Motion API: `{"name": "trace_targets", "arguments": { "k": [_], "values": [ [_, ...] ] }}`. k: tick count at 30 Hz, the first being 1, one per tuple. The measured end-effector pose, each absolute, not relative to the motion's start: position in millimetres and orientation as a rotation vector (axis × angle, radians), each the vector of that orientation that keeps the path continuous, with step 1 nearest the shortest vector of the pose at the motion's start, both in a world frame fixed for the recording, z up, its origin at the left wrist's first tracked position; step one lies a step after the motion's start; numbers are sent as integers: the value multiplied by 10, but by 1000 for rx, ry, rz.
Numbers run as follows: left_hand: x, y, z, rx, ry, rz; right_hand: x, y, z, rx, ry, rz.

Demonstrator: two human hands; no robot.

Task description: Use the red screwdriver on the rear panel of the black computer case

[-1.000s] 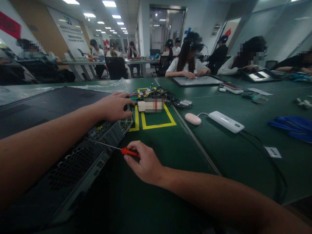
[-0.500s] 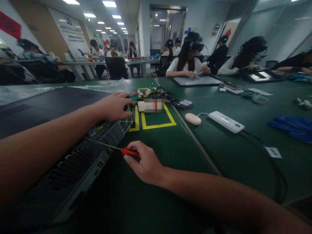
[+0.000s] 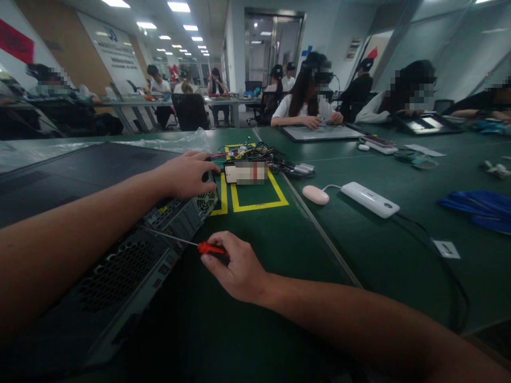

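A dark desktop computer case [image 3: 131,165] lies at the left, its rear panel with vent grilles and ports angled toward me. My left hand [image 3: 191,175] rests on the case's far rear corner, thumb and fingers apart and bent over the edge. In my right hand [image 3: 239,266] is a screwdriver [image 3: 209,248] with a red and black handle, fingers closed round it. The thin metal shaft points left at the rear panel. Its tip is close to the panel beside the large honeycomb vent; I cannot tell whether it touches a screw.
Beyond the case lie a bundle of cables [image 3: 263,153], a phone [image 3: 235,173] and yellow tape outlines [image 3: 259,205] on the green table [image 3: 303,244]. Right of these are a pink mouse-shaped object [image 3: 315,194], a white power bank [image 3: 369,200] with a cord, and blue cloth [image 3: 479,210]. Co-workers sit opposite.
Both my hands, the screwdriver and the case stay almost in place. Across the table, a co-worker's hands have shifted slightly over a flat panel.
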State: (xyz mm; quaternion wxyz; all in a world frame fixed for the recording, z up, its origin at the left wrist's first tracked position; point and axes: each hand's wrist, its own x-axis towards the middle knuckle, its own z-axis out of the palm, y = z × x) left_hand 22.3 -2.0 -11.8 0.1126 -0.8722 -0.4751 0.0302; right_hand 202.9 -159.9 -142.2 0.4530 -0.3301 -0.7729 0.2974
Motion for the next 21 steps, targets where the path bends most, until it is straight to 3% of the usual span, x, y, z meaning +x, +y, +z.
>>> {"name": "trace_targets", "arguments": {
  "k": [21],
  "values": [
    [208,3,-133,-2564,-1387,81,2023,-1609,-1432,-834,-1896,781]
  ]
}}
